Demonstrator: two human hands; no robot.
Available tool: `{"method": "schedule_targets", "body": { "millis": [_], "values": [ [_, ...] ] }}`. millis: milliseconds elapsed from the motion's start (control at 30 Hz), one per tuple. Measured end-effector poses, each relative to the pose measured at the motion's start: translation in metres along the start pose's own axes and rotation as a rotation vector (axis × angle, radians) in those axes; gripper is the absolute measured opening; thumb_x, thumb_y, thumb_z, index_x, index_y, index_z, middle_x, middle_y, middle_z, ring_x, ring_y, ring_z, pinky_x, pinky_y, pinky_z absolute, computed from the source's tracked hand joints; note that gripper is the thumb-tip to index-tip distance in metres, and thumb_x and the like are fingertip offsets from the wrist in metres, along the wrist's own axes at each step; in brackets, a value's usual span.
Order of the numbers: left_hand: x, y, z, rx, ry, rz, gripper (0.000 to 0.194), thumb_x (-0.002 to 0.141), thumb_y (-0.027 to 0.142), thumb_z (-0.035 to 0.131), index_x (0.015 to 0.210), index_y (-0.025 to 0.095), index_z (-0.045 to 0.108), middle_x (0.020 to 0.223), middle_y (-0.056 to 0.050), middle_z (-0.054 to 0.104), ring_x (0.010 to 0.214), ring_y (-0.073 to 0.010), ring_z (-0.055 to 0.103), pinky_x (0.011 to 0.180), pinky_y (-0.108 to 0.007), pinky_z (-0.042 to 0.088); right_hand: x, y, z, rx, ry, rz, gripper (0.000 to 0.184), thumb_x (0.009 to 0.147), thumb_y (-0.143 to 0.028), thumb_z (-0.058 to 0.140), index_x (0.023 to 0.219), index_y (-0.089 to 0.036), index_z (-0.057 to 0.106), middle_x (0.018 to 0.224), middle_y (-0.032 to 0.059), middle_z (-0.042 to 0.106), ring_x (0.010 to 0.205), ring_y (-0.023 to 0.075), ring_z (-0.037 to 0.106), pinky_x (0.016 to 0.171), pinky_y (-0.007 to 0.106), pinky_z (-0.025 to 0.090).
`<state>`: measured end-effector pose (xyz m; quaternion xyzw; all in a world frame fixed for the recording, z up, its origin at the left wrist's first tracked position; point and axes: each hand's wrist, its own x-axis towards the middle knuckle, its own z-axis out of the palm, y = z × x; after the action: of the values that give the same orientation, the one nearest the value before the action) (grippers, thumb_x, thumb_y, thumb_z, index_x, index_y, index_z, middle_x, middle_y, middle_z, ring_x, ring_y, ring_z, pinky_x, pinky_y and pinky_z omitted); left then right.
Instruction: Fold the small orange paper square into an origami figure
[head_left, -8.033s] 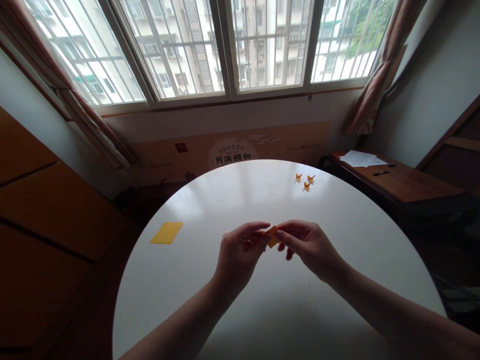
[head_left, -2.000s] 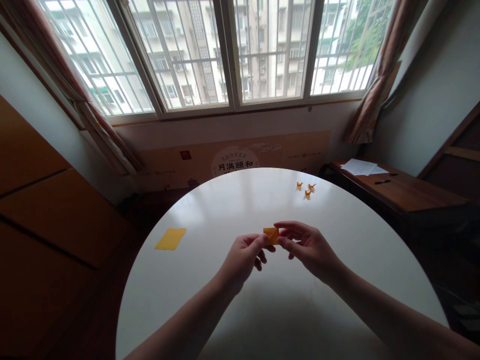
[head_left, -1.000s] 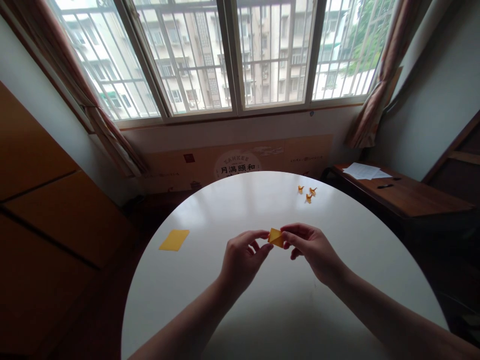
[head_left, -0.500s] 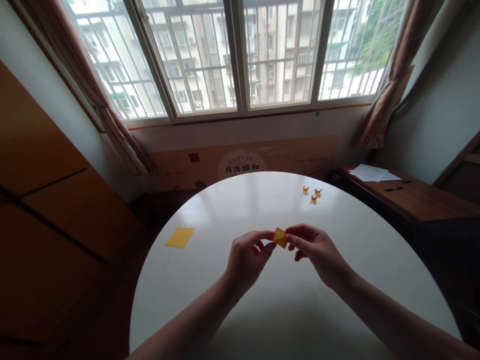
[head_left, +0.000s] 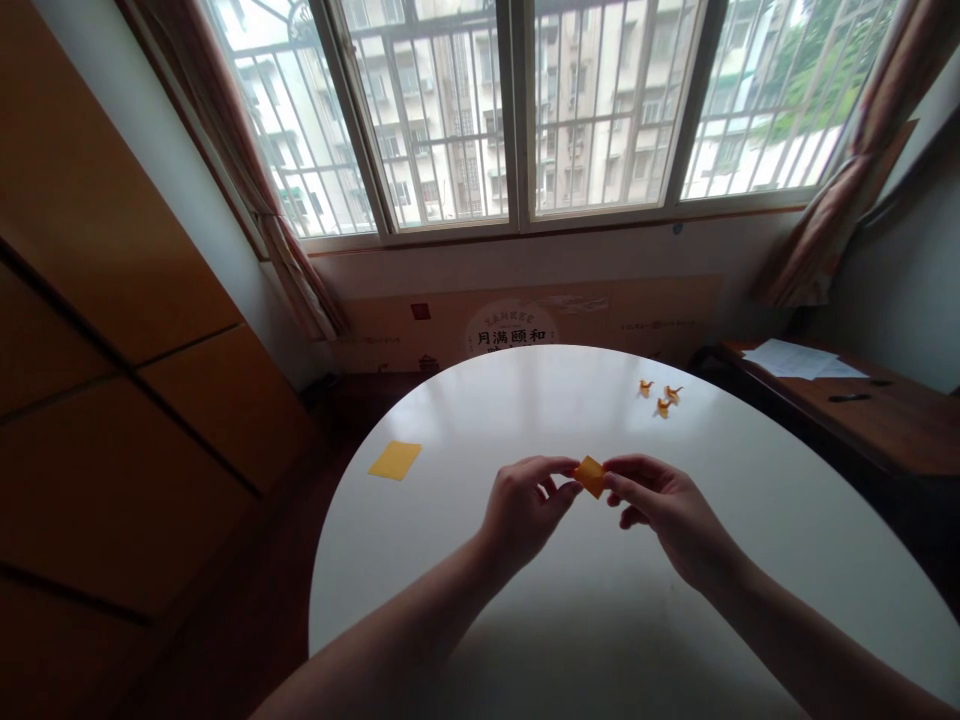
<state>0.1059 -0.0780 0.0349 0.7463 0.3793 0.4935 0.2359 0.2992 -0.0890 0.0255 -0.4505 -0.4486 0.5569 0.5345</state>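
Observation:
A small folded piece of orange-yellow paper (head_left: 590, 477) is held up over the table, turned so that it looks like a diamond. My left hand (head_left: 534, 502) pinches its left corner between thumb and forefinger. On the other side, the thumb and fingers of my right hand (head_left: 660, 507) grip the right corner, with the lower fingers curled beneath. Flat on the left of the white table lies yellow square paper (head_left: 395, 460). Toward the far right edge stand three small folded paper birds (head_left: 664, 408) in the same orange-yellow.
The round white table (head_left: 540, 620) spans the area in front of me. To the right, a lower brown wooden table (head_left: 915, 400) bears white papers (head_left: 802, 358) and a dark pen-like object (head_left: 850, 398). An orange-brown cabinet (head_left: 187, 400) stands left; barred windows lie ahead.
The folded paper has been turned over and about between my hands, from a flap-side square to a diamond with a plain face. Everything shifts right in view as my head turns left.

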Motion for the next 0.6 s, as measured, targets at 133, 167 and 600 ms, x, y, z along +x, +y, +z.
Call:
{"method": "schedule_targets", "body": {
  "millis": [133, 167, 600],
  "values": [
    [0.0023, -0.0041, 0.0004, 0.001, 0.0, 0.004, 0.018, 0.081, 0.012, 0.07, 0.096, 0.019, 0.076, 0.089, -0.004, 0.078, 0.059, -0.012, 0.063, 0.057, -0.024, 0.054, 0.0011, -0.0002, 0.001, 0.002, -0.022, -0.013, 0.038, 0.067, -0.044, 0.086, 0.092, -0.018, 0.075, 0.083, 0.0087, 0.072, 0.069, 0.0189, 0.062, 0.05, 0.026, 0.05],
    [0.0027, -0.0048, 0.0004, 0.005, 0.001, 0.003, 0.018, 0.081, 0.012, 0.07, 0.096, 0.019, 0.076, 0.089, -0.004, 0.078, 0.059, -0.0119, 0.062, 0.058, -0.024, 0.054, 0.0015, 0.0002, 0.0011, 0.0, -0.026, -0.015, 0.037, 0.068, -0.044, 0.086, 0.092, -0.018, 0.075, 0.083, 0.0085, 0.072, 0.069, 0.0189, 0.062, 0.051, 0.026, 0.05],
    [0.0056, -0.0068, 0.0003, 0.013, 0.041, -0.004, 0.016, 0.083, 0.013, 0.069, 0.094, 0.02, 0.078, 0.084, -0.003, 0.078, 0.059, -0.0121, 0.064, 0.059, -0.023, 0.054, 0.0024, 0.0001, 0.0022, -0.002, -0.054, -0.014, 0.037, 0.068, -0.043, 0.085, 0.094, -0.017, 0.075, 0.084, 0.0077, 0.074, 0.069, 0.0177, 0.062, 0.051, 0.025, 0.049]
  ]
}}
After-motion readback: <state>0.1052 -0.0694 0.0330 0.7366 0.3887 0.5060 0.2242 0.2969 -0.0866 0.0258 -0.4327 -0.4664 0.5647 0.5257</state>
